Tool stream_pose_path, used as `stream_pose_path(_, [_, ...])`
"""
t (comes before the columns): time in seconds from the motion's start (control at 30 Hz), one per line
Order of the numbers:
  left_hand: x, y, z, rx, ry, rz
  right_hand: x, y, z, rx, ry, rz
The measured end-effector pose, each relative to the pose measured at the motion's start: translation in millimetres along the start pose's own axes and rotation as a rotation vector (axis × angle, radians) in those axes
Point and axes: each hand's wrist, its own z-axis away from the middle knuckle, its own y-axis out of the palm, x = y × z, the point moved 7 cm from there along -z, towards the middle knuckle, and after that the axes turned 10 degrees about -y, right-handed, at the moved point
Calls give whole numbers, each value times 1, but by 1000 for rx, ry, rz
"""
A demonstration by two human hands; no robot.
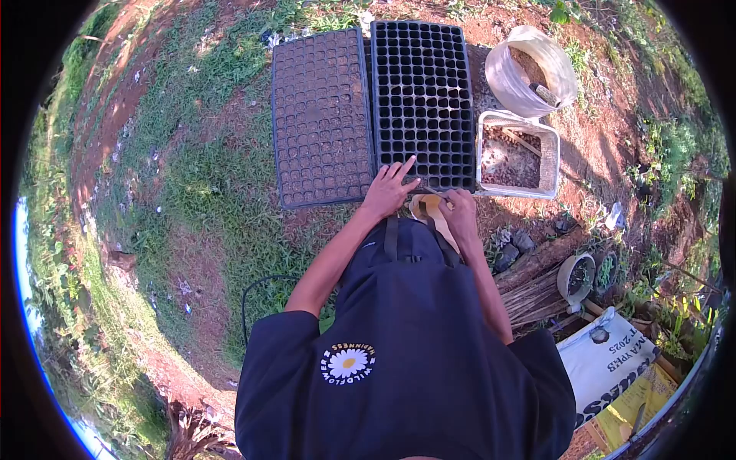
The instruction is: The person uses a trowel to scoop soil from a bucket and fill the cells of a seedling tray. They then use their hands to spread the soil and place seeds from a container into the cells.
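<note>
Just beyond the dark shirt (429, 330), the right hand (460, 210) pinches what looks like a thin tool (435, 192) at the near edge of the black tray (470, 100). The left hand (388, 188) lies partly spread over that edge; whether it grips anything, I cannot tell. That tray looks light and flexible, best lifted by both long rims. Alongside it, the soil-filled tray (322, 115) looks heavier, likely to sag unless supported underneath. Right of them sits a rectangular tub (555, 157), then a round container (568, 77).
</note>
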Motion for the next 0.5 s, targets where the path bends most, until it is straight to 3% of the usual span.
stream_pose_path(0.17, [-1,-4,-2,-81,-7,1,-8,2,3,-26,29,-19])
stream_pose_path(0.3, [-1,3,-3,-15,19,-21,-8,-5,1,-70,40,-20])
stream_pose_path(0.5, [-2,1,-6,-18,51,24,-22,-19,-1,-282,149,-155])
